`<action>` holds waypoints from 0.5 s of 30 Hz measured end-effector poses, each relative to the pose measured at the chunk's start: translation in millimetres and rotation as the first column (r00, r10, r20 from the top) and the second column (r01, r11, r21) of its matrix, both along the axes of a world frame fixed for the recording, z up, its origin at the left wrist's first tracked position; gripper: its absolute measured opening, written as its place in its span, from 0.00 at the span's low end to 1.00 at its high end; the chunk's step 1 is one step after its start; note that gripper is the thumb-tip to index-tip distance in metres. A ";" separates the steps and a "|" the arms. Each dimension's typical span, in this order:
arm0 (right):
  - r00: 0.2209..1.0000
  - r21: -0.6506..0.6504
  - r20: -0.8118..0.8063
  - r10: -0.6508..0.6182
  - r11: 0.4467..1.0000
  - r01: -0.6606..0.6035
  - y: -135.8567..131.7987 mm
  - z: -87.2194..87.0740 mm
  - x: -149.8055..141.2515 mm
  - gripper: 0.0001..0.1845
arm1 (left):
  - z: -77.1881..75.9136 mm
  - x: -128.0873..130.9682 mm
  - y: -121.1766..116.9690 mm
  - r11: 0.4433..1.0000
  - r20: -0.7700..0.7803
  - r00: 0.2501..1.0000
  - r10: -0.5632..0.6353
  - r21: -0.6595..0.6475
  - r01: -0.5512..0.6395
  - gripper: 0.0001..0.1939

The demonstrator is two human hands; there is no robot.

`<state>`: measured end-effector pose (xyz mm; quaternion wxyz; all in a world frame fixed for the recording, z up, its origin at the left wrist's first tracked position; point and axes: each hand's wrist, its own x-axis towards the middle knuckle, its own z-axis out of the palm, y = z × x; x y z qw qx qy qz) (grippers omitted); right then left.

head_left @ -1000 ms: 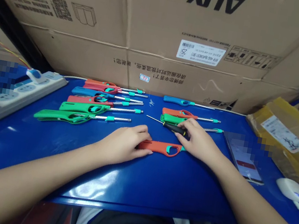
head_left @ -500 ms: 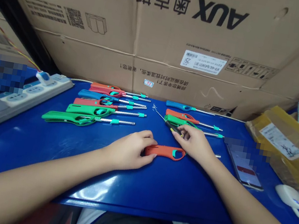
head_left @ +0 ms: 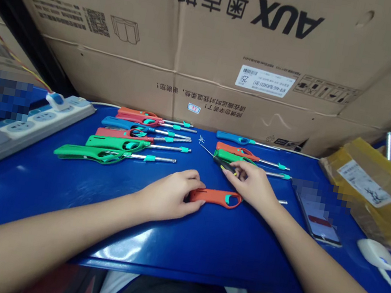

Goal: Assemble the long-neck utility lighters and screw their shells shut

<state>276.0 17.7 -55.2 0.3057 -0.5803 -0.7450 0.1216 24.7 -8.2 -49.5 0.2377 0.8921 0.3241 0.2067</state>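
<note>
My left hand (head_left: 171, 195) pinches the rear end of an orange long-necked gas lighter (head_left: 215, 197) lying on the blue table. The lighter's metal tube passes behind my right wrist, and its end shows beyond. Held in my right hand (head_left: 250, 181) is a thin screwdriver (head_left: 225, 163) with a black and yellow handle. Its slim shaft points to the far left, with the tip close to several tiny pale slivers (head_left: 202, 138), too small to name. Just beyond my right hand lie a green lighter (head_left: 229, 157), an orange lighter (head_left: 236, 150) and a blue lighter (head_left: 233, 137).
Several more lighters, among them a green one (head_left: 84, 152), lie in a row at the left. A white power strip (head_left: 28, 129) runs along the left side. On the right are a phone (head_left: 315, 215), a white puck-shaped device (head_left: 377, 253) and a yellow-taped parcel (head_left: 370, 187). A large cardboard box (head_left: 206, 42) stands behind.
The screwdriver in my right hand has shifted slightly left, its tip nearer the pale slivers. My left hand keeps its hold on the orange lighter.
</note>
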 end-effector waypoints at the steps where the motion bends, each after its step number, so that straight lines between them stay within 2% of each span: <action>1: 1.000 0.007 -0.016 0.003 1.000 -0.002 0.2 -0.6 0.0 0.17 | 0.0 0.0 0.2 1.000 -0.002 1.000 0.001 0.001 -0.001 0.14; 6: 0.986 0.074 -0.164 -0.032 0.996 0.045 0.3 -0.6 1.8 0.14 | -1.5 0.0 1.9 1.000 0.008 1.000 -0.002 0.003 0.001 0.14; 9: 0.961 0.111 -0.267 -0.066 0.989 0.098 -2.5 5.7 4.3 0.16 | -4.1 0.3 2.6 1.000 0.039 0.999 -0.002 0.001 0.002 0.13; 12: 0.922 0.094 -0.381 -0.063 0.990 0.107 -8.4 20.5 4.9 0.17 | -6.0 1.5 1.6 1.000 0.068 0.998 0.005 -0.013 -0.004 0.14; 15: 0.807 0.032 -0.590 -0.041 0.997 0.074 -14.2 41.7 1.8 0.19 | -5.4 3.3 -0.8 0.999 0.088 0.996 0.003 -0.037 0.000 0.14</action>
